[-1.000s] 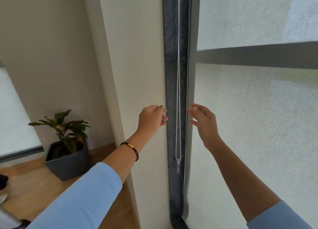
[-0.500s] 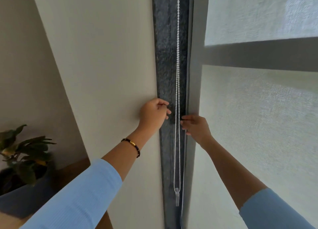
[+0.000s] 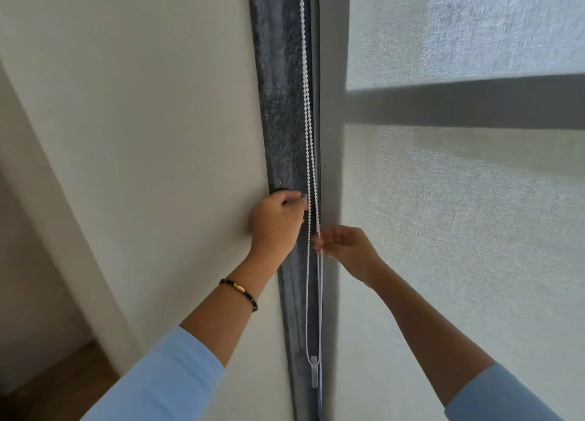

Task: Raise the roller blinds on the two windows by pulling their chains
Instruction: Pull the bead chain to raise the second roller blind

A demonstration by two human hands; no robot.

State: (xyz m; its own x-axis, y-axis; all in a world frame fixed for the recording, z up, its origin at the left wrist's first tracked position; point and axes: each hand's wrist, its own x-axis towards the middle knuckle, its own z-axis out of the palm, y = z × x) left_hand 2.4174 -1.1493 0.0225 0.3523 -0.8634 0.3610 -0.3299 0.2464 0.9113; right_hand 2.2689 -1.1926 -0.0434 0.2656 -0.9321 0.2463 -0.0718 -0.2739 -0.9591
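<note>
A white bead chain [image 3: 306,104] hangs in a loop down the dark grey window frame [image 3: 278,104], ending in a clear plastic connector [image 3: 314,374]. A pale roller blind [image 3: 459,230] covers the window on the right, fully down in view. My left hand [image 3: 277,221] pinches the left strand of the chain between thumb and fingertips. My right hand [image 3: 346,249] sits lower and pinches the right strand at its fingertips. Both forearms reach up from light blue sleeves.
A cream wall [image 3: 142,135] fills the left side, with its corner edge running down to a strip of wooden floor [image 3: 57,389] at the bottom left. A dark horizontal window bar [image 3: 459,104] shows through the blind.
Both hands have closed in on the chain and now pinch its strands. The view has moved closer to the wall, and the potted plant has left the picture.
</note>
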